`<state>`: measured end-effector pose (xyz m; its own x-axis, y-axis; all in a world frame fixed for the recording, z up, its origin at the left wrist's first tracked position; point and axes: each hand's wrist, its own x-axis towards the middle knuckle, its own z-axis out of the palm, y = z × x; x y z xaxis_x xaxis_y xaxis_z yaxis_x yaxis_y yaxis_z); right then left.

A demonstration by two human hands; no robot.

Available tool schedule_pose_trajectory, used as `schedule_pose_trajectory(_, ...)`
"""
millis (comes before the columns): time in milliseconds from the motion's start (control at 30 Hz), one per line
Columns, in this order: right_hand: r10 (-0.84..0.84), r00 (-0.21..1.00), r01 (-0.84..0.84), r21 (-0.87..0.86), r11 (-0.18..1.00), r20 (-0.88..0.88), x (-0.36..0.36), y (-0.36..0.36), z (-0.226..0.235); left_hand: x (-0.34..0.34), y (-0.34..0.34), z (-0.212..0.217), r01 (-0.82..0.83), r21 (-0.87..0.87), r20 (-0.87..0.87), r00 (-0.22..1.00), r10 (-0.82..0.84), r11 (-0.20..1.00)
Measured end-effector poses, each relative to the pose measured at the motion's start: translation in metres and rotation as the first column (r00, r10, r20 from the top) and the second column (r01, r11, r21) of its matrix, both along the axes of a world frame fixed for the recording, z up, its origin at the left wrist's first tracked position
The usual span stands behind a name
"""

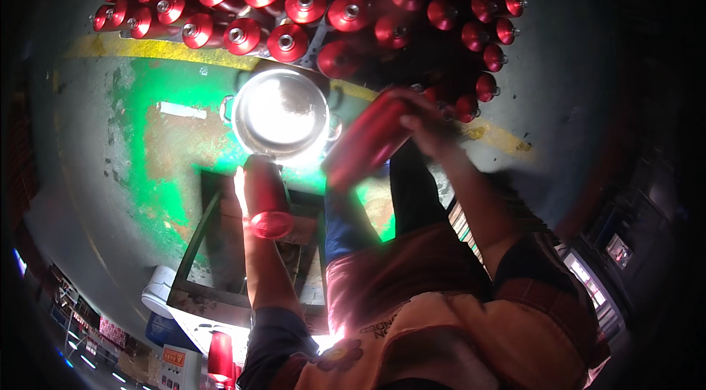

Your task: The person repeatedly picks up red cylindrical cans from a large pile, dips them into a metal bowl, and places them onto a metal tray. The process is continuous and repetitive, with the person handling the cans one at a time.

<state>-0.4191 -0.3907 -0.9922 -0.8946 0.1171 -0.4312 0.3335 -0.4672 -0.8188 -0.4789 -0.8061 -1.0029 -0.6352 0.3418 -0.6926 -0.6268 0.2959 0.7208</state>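
Observation:
My left hand (242,188) is closed round the side of a red metal cylinder (268,199). This cylinder slants, with its shiny red end toward me and its dark end near the steel pot (251,112). Off to the right, my right hand (428,125) grips another red metal cylinder (368,143), tilted over my legs and blurred by motion. The two-handled pot stands on the floor just beyond my hands, its inside washed out by strong light. Part of each hand's fingers is hidden by the cylinders.
Rows of upright red cylinders (305,4) with silver necks fill the far floor, behind a yellow line (176,50). An open metal frame (195,257) stands at my left. Near it are a white round container (157,291), a white control box (180,368) and another red cylinder (220,355).

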Motion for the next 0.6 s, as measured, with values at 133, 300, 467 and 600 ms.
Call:
schedule_pose_trajectory(133, 0.157, 0.969, 0.027, 0.719, 0.695, -0.189, 0.003, 0.089, 0.014, -0.018, 0.073, 0.017, -0.357, 0.211, -0.037, 0.927, 0.372, 0.91)
schedule_pose_trajectory(300, 0.262, 0.926, 0.144, 0.894, 0.423, -0.273, -0.007, 0.141, -0.022, -0.018, 0.215, 0.01, 0.013, -0.104, -0.7, 0.709, -0.083, 0.994)
schedule_pose_trajectory(467, 0.448, 0.873, 0.04, 0.944, 0.328, -0.193, -0.01, 0.165, -0.08, -0.001, 0.321, -0.035, -0.009, -0.301, -0.881, 0.385, -0.275, 0.953)
schedule_pose_trajectory(600, 0.502, 0.85, -0.021, 0.943, 0.333, -0.158, -0.005, 0.169, -0.106, 0.007, 0.36, -0.069, 0.022, -0.359, -0.869, 0.357, -0.343, 0.933)
